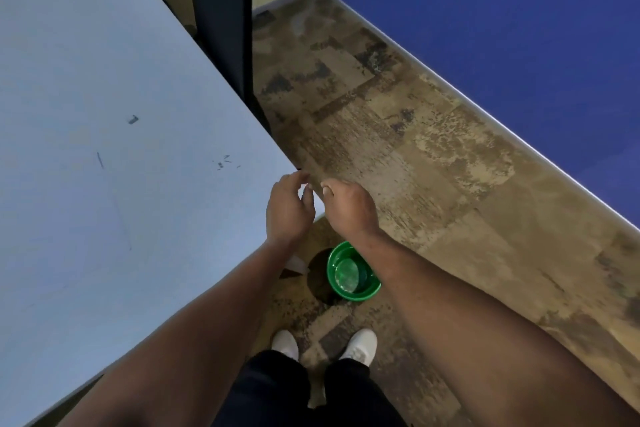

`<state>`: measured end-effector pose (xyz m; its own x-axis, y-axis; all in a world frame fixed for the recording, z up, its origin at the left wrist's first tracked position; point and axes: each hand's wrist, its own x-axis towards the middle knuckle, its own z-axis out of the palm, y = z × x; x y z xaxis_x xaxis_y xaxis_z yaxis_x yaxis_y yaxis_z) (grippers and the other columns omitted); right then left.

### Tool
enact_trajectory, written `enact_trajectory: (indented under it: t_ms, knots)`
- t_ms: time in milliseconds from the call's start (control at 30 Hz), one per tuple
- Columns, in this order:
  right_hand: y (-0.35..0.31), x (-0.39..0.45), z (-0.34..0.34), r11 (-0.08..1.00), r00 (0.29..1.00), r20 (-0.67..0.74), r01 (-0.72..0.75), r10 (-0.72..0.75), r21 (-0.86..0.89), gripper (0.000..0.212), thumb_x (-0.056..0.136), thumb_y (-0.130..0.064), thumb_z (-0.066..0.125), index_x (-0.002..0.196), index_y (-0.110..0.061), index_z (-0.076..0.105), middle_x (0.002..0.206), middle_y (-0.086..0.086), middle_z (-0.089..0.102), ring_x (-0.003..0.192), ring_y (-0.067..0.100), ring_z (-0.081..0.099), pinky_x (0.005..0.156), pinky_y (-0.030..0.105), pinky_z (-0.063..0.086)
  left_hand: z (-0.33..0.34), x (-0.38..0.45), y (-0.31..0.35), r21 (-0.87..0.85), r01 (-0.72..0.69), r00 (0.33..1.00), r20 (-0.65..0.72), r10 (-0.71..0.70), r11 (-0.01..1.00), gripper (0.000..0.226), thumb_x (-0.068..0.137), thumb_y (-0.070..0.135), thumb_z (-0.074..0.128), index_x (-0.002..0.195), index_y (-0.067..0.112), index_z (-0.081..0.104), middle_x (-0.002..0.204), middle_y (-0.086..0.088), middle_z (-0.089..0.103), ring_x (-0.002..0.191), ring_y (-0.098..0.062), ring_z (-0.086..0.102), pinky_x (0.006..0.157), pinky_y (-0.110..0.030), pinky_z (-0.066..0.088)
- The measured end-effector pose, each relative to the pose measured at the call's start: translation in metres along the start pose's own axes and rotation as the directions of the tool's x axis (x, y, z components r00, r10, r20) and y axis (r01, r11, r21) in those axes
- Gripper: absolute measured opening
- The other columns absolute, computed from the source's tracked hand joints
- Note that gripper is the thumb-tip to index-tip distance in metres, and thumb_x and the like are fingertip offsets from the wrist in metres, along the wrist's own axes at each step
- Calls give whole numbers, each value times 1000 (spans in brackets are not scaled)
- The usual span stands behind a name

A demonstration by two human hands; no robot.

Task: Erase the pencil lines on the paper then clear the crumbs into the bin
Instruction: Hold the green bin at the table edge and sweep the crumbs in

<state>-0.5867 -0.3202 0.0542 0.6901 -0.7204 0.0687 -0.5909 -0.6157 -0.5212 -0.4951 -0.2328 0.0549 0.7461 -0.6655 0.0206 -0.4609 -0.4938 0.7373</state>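
A green round bin (349, 274) stands on the floor by the table's near corner, partly under my right forearm. My left hand (287, 211) hovers over the corner of the pale table (104, 45), fingers loosely curled and apart, nothing visible in it. My right hand (349, 208) is just beyond the table's edge, above the floor, back up, with its fingers bent out of sight. The two hands almost touch at the fingertips. Several dark crumbs (225, 161) lie on the table near its right edge. A short pencil mark (100, 160) and a dark bit (133, 120) sit further left.
A black chair (225, 28) stands against the table's far right side. A blue wall (502, 28) runs along the right above mottled brown floor (433, 166). My white shoes (358, 345) are just behind the bin. Something white (298, 263) shows under the table corner.
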Motion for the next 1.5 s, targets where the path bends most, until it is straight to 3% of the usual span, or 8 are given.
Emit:
enact_trajectory:
  t_ms: [200,500,633,767,900,1267,1367,1500]
  knots:
    - [32,-28,-23,993,993,-43,-113,111,-32,30,100,-31,50,117,-11,66,105,10,70,104,31,58,81,38,49,27,-19,13,28,-160,967,203,151,987,42,101,16,54,142,19,56,121,-7,71,113,-25,63,90,-42,53]
    - [109,-75,5,976,982,73,-161,173,-148,34,101,-35,45,116,-12,65,108,7,63,103,26,57,87,39,50,93,-54,-37,94,-272,847,496,192,958,39,101,15,54,139,14,60,125,-9,68,112,-23,66,94,-34,51]
    - [156,-82,34,978,981,83,-162,173,-131,32,101,-33,44,114,-14,66,106,4,62,100,24,57,84,36,49,137,-67,-60,115,-108,929,366,59,987,33,104,20,53,134,11,64,128,-7,69,116,-22,65,98,-34,52]
    - [209,-90,83,976,973,138,-166,185,-138,44,100,-34,46,139,-17,50,118,8,58,106,27,58,86,37,50,208,-78,-103,76,109,962,244,-124,991,37,105,23,52,136,5,61,127,-13,69,119,-30,64,102,-43,50]
    - [254,-95,147,958,944,178,-256,277,-131,59,101,-36,44,154,-18,28,130,11,51,116,29,52,94,41,49,274,-77,-162,133,263,920,262,-290,955,43,104,25,53,141,4,56,134,-18,65,125,-36,59,104,-42,46]
    - [378,-104,330,813,767,291,-578,572,-73,72,97,-34,56,156,-14,20,153,18,34,134,36,43,107,44,46,408,-88,-326,114,590,781,170,-600,800,41,101,25,56,139,10,57,136,-14,62,126,-37,57,106,-43,46]
    - [394,-111,359,753,704,308,-655,640,-65,73,97,-35,58,156,-11,20,146,20,41,125,35,51,90,36,52,434,-90,-364,57,720,671,192,-716,691,46,100,26,54,144,11,50,136,-18,62,122,-39,59,105,-48,49]
    - [404,-121,385,608,588,319,-793,744,42,56,98,-21,59,148,-12,37,93,4,63,66,12,61,44,20,45,443,-101,-365,-30,764,630,251,-735,645,30,98,13,57,126,16,66,114,-11,72,104,-33,67,97,-48,56]
